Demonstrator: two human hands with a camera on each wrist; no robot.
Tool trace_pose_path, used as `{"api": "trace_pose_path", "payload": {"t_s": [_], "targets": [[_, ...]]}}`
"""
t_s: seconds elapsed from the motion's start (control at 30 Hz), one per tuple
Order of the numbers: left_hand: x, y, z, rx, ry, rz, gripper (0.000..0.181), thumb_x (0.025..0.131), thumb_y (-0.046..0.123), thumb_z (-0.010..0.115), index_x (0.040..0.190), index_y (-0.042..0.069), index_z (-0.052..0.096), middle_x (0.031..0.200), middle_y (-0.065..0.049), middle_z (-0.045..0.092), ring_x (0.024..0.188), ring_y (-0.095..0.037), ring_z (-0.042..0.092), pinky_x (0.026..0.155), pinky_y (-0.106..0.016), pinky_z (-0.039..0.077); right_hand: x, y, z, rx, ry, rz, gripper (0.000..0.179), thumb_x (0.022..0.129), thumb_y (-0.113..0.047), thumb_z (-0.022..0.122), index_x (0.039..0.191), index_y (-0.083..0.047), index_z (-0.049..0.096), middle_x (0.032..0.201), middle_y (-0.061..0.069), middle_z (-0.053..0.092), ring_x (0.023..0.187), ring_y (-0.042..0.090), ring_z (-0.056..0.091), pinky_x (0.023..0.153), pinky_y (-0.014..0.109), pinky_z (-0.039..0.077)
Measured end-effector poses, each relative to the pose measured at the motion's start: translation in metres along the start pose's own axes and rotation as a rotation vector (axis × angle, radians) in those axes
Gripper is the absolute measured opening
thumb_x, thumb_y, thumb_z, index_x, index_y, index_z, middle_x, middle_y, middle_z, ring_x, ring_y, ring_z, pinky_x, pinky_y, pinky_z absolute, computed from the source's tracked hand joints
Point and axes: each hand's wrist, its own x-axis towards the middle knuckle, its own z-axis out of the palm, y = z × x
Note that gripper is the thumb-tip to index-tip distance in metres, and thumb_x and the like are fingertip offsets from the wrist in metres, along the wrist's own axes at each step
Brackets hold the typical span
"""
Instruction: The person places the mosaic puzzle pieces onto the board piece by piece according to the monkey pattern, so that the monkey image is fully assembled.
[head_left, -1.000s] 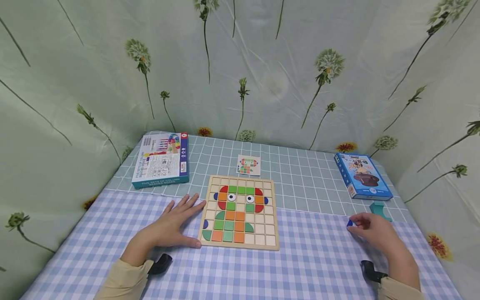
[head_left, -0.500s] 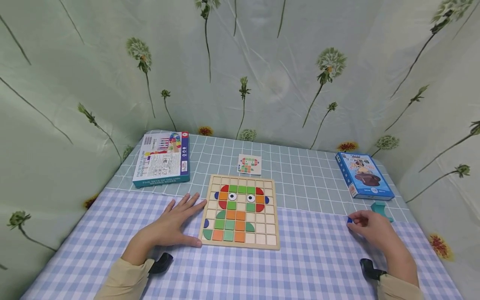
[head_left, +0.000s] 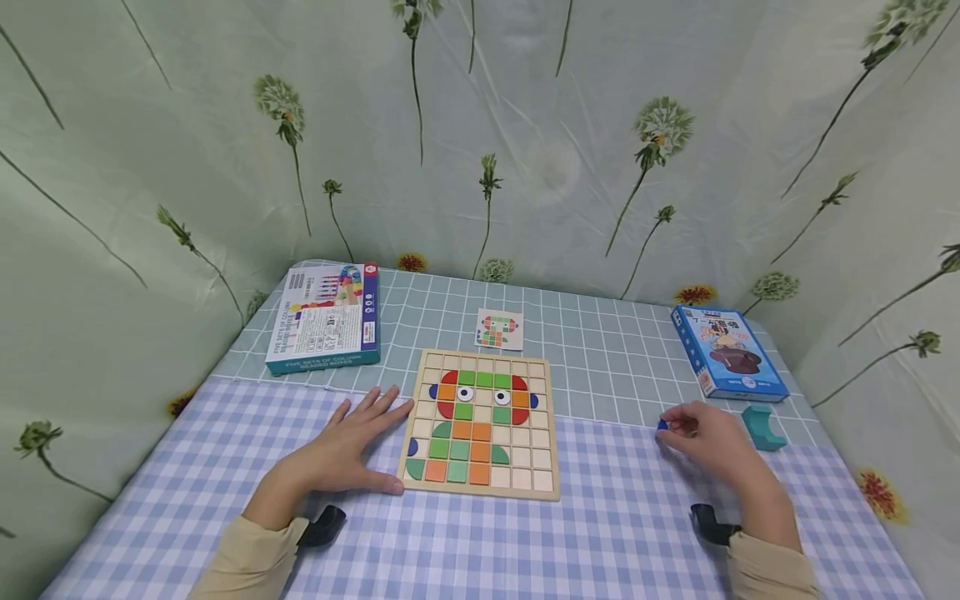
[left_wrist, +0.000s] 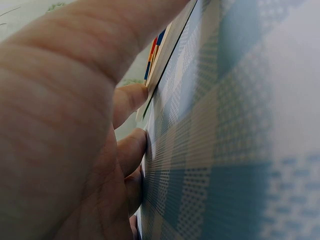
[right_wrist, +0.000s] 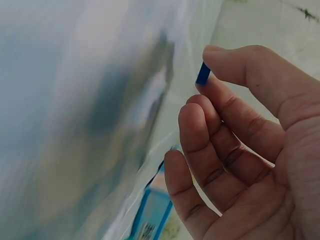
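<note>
A square wooden grid board lies mid-table, bearing flat coloured tiles and two round eye tiles that form a figure. My left hand rests spread on the cloth along the board's left side, with thumb and index fingertips at its edge. To the right, my right hand pinches a small blue tile between thumb and index finger. In the right wrist view this blue tile shows edge-on as a thin piece, the other fingers loosely curled below it. Behind the board lies a card printed with a similar figure.
A white and teal box lies at the back left. At the back right sits a blue box, with a teal curved block in front of it near my right hand. A flowered curtain hangs behind the table.
My right hand has moved left toward the board with the blue tile, away from the teal block, which shows more fully. My left hand stays where it was.
</note>
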Motion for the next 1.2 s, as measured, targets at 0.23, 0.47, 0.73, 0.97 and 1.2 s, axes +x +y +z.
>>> {"api": "trace_pose_path", "payload": {"t_s": [0.23,0.47,0.73,0.97,1.2], "targets": [[0.001,-0.001,0.001,0.004,-0.001,0.001,0.12,0.074,0.071,0.088,0.17,0.025,0.034,0.181,-0.013,0.017,0.168,-0.048,0.007,0.128,-0.078,-0.001,0.012,-0.04,0.011,0.045,0.008,-0.159,0.028,0.094,-0.017,0.082,0.115,0.001,0.076,0.098,0.007,0.073,0.09,0.018,0.064,0.076,0.031,0.056],[0.001,-0.001,0.001,-0.001,-0.001,0.002,0.12,0.073,0.072,0.088,0.17,0.025,0.034,0.182,-0.012,0.017,0.168,-0.048,0.006,0.128,-0.078,-0.001,0.03,-0.091,0.032,0.033,0.0,-0.286,0.021,0.094,-0.014,0.081,0.11,-0.001,0.078,0.098,0.006,0.074,0.089,0.016,0.066,0.08,0.037,0.059],[0.0,-0.001,0.0,-0.017,-0.005,0.009,0.12,0.074,0.07,0.088,0.17,0.024,0.034,0.182,-0.013,0.017,0.168,-0.048,0.006,0.128,-0.078,-0.002,0.048,-0.148,0.052,0.054,-0.076,-0.357,0.019,0.094,-0.015,0.082,0.11,-0.004,0.078,0.097,0.003,0.071,0.087,0.013,0.061,0.079,0.031,0.057],[0.0,0.0,-0.001,-0.021,0.004,0.021,0.12,0.073,0.07,0.089,0.17,0.023,0.036,0.181,-0.014,0.018,0.167,-0.049,0.006,0.127,-0.079,-0.002,0.055,-0.191,0.072,0.042,-0.132,-0.506,0.017,0.094,-0.016,0.083,0.107,-0.005,0.079,0.096,0.001,0.071,0.084,0.009,0.062,0.077,0.025,0.057],[-0.001,0.001,-0.001,-0.022,0.002,0.019,0.119,0.074,0.07,0.089,0.17,0.023,0.035,0.181,-0.014,0.018,0.167,-0.05,0.006,0.127,-0.079,-0.002,0.057,-0.226,0.091,0.018,-0.201,-0.581,0.02,0.095,-0.017,0.081,0.111,-0.005,0.08,0.099,0.004,0.071,0.088,0.014,0.061,0.082,0.026,0.057]]}}
